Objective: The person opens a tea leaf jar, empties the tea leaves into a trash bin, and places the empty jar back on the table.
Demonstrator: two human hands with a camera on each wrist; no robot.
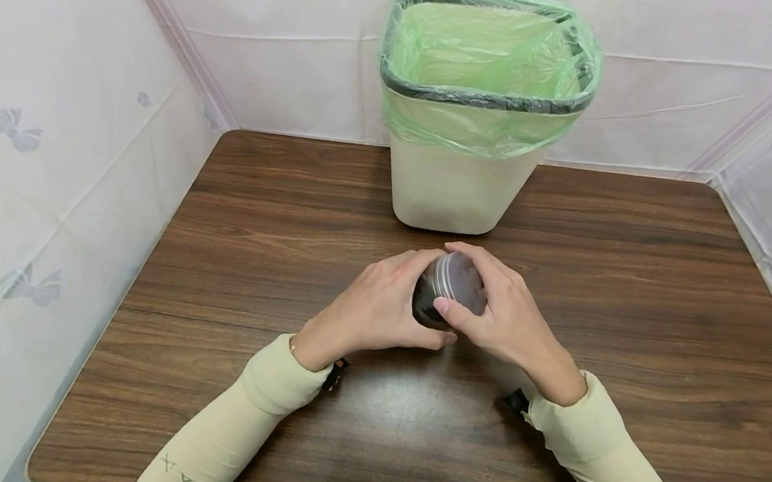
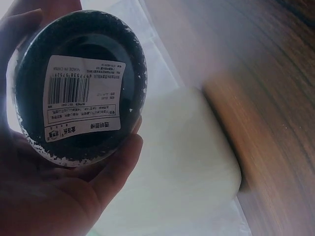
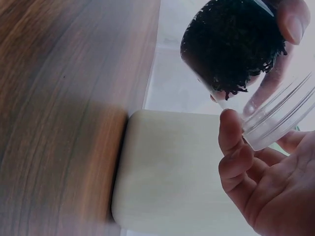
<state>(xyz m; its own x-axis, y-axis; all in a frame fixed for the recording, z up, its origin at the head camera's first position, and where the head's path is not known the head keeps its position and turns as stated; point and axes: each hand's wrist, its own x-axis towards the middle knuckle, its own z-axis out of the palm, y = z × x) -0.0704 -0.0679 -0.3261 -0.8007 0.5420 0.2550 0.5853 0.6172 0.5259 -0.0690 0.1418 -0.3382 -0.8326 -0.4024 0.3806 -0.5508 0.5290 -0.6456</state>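
Note:
Just in front of the bin, both hands meet on a small clear jar [image 1: 425,306] with dark, shredded-looking contents. My left hand [image 1: 381,302] grips the body, its thumb and fingers on opposite sides. From the right, my right hand [image 1: 514,313] holds the clear ridged lid [image 3: 283,115] by its rim. The jar lies tilted, lid toward the right and base toward the left. A white barcode label [image 2: 83,98] covers part of the round base in the left wrist view. In the right wrist view dark shreds [image 3: 231,46] show through the wall.
A cream bin [image 1: 455,190] with a green plastic liner [image 1: 465,129] folded over its rim stands at the back of the brown wood-grain table [image 1: 258,207]. Pale fabric sheets [image 1: 290,72] hang around the table's back and sides.

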